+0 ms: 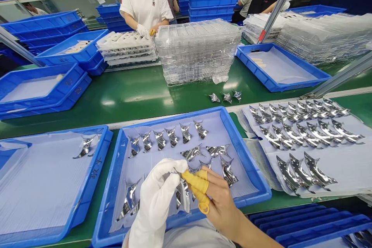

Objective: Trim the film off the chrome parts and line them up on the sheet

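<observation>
My left hand (155, 201), in a white glove, is closed with thumb and forefinger pinched on a small curved chrome piece (185, 197), mostly hidden by the fingers. Yellow finger cots cover fingertips of my right hand (219, 199), which press together at the same piece from the right. Both hands are over a blue tray (114, 170) lined with white sheet. In it, several mirror-bright curved pieces (172, 137) lie in a back row, with others (229, 170) around my hands.
A lined blue tray (100, 170) stands left. Chrome pieces (296, 133) lie in rows on a white sheet at right; three more (226, 97) sit on the green table (130, 99). Clear plastic trays (200, 54) are stacked ahead, near a co-worker (147, 4). Blue trays (305, 221) lie lower right.
</observation>
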Motion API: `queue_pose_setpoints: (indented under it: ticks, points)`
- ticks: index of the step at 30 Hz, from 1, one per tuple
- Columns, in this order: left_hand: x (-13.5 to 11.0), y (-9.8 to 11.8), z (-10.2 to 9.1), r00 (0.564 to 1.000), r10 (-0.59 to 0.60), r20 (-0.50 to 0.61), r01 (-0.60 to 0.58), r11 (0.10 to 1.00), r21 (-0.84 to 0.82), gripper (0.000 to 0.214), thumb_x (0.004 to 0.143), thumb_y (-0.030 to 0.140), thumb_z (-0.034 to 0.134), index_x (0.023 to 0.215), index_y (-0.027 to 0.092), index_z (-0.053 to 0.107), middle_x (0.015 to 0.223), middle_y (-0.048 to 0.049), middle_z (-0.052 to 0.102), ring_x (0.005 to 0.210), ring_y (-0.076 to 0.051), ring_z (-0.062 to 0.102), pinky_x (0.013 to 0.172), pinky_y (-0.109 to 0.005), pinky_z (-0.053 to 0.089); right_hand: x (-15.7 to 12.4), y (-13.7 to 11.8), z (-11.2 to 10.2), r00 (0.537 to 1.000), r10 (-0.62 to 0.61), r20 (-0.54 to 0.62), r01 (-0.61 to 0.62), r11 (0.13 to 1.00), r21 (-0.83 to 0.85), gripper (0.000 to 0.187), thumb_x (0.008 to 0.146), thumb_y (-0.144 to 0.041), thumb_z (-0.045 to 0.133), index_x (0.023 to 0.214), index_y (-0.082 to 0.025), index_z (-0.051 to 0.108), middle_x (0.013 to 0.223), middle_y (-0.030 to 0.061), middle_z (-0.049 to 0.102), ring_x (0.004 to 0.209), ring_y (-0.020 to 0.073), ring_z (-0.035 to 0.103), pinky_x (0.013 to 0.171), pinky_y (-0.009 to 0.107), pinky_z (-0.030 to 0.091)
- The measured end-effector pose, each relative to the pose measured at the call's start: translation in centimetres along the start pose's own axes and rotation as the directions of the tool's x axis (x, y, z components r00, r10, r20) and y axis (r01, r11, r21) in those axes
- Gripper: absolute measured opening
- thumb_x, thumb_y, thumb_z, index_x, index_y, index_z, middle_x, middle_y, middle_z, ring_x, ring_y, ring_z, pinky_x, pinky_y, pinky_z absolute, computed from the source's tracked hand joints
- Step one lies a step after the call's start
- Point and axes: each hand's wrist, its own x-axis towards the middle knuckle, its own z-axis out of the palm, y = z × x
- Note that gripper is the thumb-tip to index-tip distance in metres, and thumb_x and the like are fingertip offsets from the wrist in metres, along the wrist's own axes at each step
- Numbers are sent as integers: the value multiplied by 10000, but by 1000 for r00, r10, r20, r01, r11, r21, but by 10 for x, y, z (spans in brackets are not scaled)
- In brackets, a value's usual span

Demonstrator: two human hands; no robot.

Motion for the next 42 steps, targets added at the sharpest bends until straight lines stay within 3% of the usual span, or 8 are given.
queue_pose_setpoints:
  ticks: [8,15,19,21,26,30,36,42]
  points:
    - [3,-5,-1,999,-34,-39,34,999,-4,146,934,291,734,1053,299,818,1020,-41,808,923,-191,764,842,-286,627,0,-6,7,989,147,-33,-143,984,102,332,932,-43,467,759,-223,686,662,-20,494,617,165,428,565,275,344]
    - [3,-11,-4,995,-96,-9,96,995,8,172,943,332,719,1068,278,825,1046,-69,799,942,-217,751,865,-324,611,-2,-6,10,958,288,-11,-280,939,197,338,908,-48,444,870,-206,740,673,-31,452,591,140,389,525,259,297]
    - [2,-11,-5,996,-89,-11,89,996,27,168,951,329,715,1078,306,822,1065,-47,800,946,-184,740,844,-269,599,-3,-1,12,931,364,26,-358,897,259,308,935,-94,475,793,-190,731,667,-29,442,593,132,383,524,255,306]
    - [2,-11,-7,997,-80,-16,81,996,26,176,954,319,711,1097,315,814,1084,-38,796,960,-172,735,848,-253,595,-4,0,12,930,365,43,-362,890,277,298,959,-113,491,872,-193,765,672,-27,468,603,134,395,543,255,329]
    - [4,-10,-9,999,-34,-12,34,999,32,156,936,302,735,1067,298,820,1062,-35,790,958,-169,737,873,-250,597,-10,6,12,955,298,10,-291,924,247,337,985,-116,492,1139,-226,771,715,-14,569,612,140,465,546,246,386]
    - [7,-6,-6,993,-100,-62,98,995,-27,152,916,304,759,1054,277,817,1040,-39,784,861,-167,745,792,-255,617,-15,12,10,980,182,-86,-176,982,75,292,1021,-177,552,1266,-223,703,823,22,680,605,144,536,513,239,450]
    - [4,-3,1,988,-39,-150,37,999,-20,170,901,266,782,1066,296,810,1032,-10,806,907,-142,739,846,-216,607,-16,19,10,986,-148,-81,125,963,-238,213,1037,-141,557,1172,-189,714,902,90,755,728,192,719,586,277,577]
    - [0,0,1,987,146,-69,-142,988,60,294,935,144,723,1153,335,772,1059,20,784,948,-120,706,832,-202,588,-22,32,14,980,-186,-70,164,957,-240,338,980,-27,477,1155,-189,717,970,108,776,805,201,758,653,297,619]
